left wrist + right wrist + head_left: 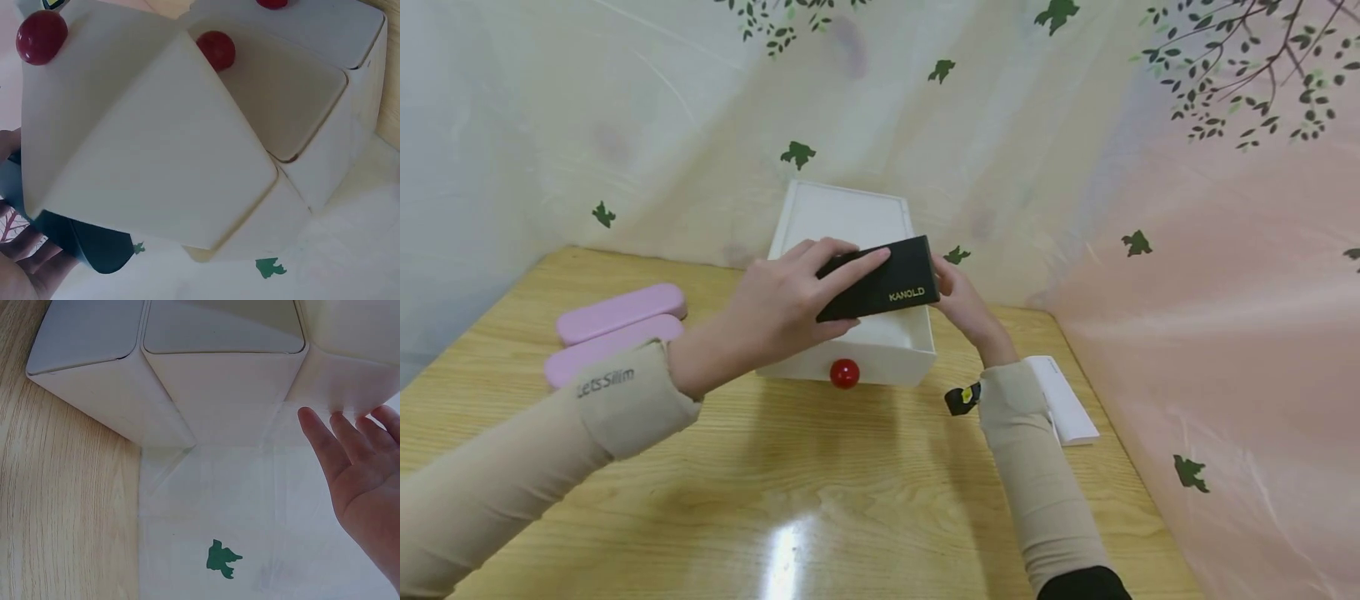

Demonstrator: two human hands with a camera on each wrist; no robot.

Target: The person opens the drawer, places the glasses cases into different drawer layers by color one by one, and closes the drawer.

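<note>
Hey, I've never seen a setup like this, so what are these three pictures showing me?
No machine here: a person works bare-handed, wearing cameras. The wide picture looks down from the head; the other two look from the left and right wrists. The left hand holds a black KANOLD case above the open top drawer of a white drawer stack. The right hand is beside that drawer. On the wooden table lie two pink oblong cases at left and a flat white box at right.

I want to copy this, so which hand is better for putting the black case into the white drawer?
Probably the left hand: it grips the black case above the open white drawer. The right hand is at the drawer's side, not holding the case.
</note>
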